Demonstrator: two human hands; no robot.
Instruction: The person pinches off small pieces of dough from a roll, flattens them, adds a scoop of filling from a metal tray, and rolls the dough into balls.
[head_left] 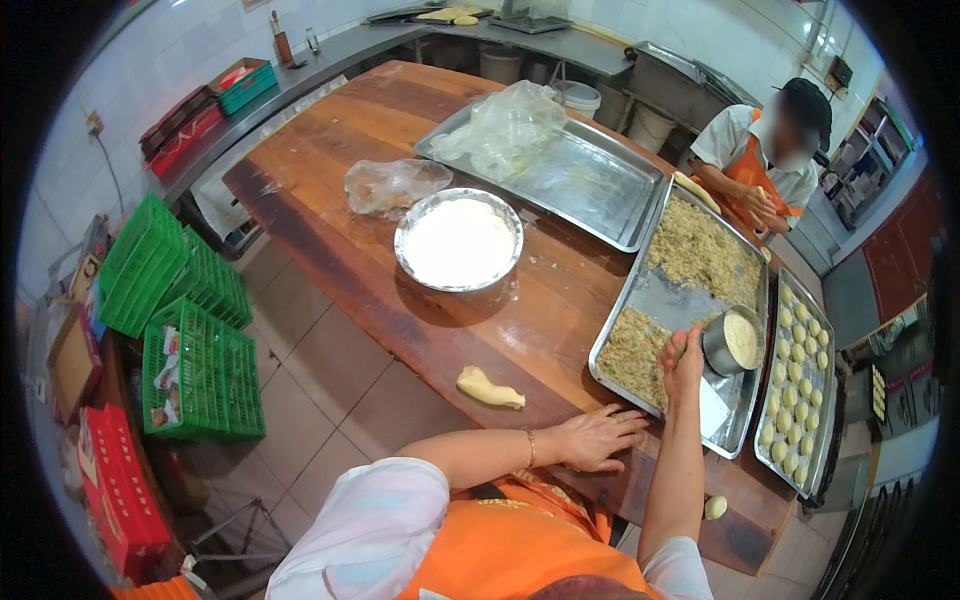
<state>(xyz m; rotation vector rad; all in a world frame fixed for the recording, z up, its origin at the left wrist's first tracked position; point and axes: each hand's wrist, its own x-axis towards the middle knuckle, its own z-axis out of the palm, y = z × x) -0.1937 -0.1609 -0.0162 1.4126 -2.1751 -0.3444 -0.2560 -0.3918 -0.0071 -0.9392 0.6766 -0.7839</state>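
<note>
My left hand [602,438] lies open, fingers spread, on the wooden table [440,350] by the near edge of a metal tray [652,275]. My closed right hand [682,362] is above that tray, beside a round metal cup [741,338] of pale crumbly filling; what its fingers hold, if anything, is hidden. Brownish crumbly filling [700,246] lies in two heaps on the tray. A flat pale scraper-like piece [712,410] rests near its right corner. To the left of my hand is a strip of dough [490,388]; a small dough ball [715,507] sits right of my forearm.
A bowl of white flour [458,240] stands mid-table beside a crumpled plastic bag [395,186]. Behind is a large tray [600,190] with plastic sheeting [510,125]. A tray of dough rounds [797,395] is at right. A co-worker [755,165] handles dough across the table. Green crates [200,370] stand left.
</note>
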